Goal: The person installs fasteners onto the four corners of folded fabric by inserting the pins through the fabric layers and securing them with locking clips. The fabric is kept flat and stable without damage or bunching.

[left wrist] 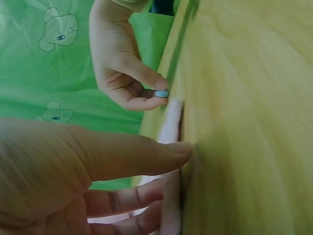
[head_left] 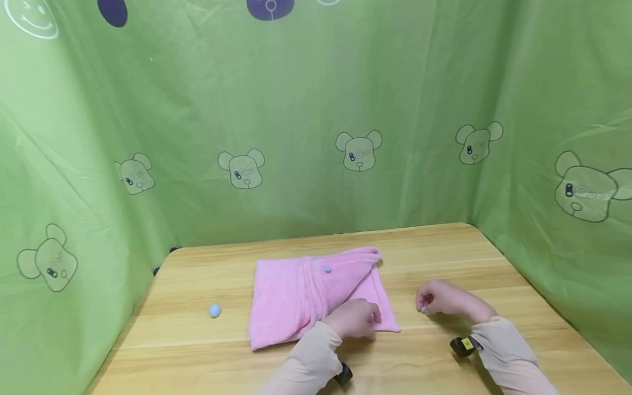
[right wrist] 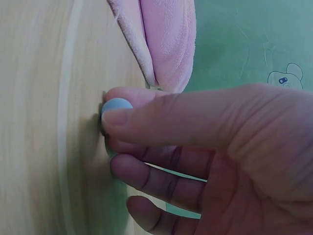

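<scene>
A pink plush towel lies folded on the wooden table, its right part slanting over a lower layer. My left hand is at the towel's near edge, thumb extended and the other fingers loosely bent. In the left wrist view the left thumb reaches the towel's edge by the tabletop; no grip on the cloth shows. To the right of the towel, my right hand pinches a small blue rounded piece between thumb and index finger, close to the table. Another small blue piece rests on the towel.
A light blue ball sits on the table left of the towel. Green curtains with printed bear heads surround the table's back and sides. Each wrist wears a black camera.
</scene>
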`<state>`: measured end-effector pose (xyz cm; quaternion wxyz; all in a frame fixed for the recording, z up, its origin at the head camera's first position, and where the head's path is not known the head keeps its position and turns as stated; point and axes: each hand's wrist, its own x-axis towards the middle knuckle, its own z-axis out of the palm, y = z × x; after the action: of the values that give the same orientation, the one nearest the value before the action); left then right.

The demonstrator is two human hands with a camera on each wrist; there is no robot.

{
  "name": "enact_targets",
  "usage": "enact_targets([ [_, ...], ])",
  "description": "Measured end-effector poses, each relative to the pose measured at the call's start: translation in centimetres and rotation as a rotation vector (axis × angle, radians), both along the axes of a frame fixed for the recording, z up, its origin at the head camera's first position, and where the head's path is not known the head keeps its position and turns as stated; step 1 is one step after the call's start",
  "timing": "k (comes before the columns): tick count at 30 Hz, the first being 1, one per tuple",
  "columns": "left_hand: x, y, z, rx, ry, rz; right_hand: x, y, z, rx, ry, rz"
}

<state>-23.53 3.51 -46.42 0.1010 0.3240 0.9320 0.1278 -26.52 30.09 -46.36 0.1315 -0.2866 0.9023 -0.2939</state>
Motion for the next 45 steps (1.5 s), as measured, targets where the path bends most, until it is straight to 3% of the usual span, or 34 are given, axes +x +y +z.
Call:
enact_targets([
  [14,0.4,0.3,-0.6,0.101,0.074,0.089,0.1,-0.1,-0.1,0.004,0.017,-0.005],
  [19,0.1,0.3,-0.6,0.169,0.014,0.154,0.2,-0.1,0.0,0.000,0.020,-0.003],
  [32,-1.4,-2.1,0.8,0.548,-0.132,0.206,0.2,-0.9,0.8,-0.047,0.064,-0.003],
  [38,-2.2,-3.2,1.3,0.592,-0.143,0.293,0.4,-2.1,1.3,-0.137,0.113,0.061],
  [42,-2.6,-3.8,1.8,0.633,-0.163,0.339,0.6,-3.2,1.8,-0.228,0.092,0.106],
  [45,-2.8,-4.1,2.1,0.650,-0.171,0.347,0.7,-3.9,2.0,-0.277,0.057,0.094],
])
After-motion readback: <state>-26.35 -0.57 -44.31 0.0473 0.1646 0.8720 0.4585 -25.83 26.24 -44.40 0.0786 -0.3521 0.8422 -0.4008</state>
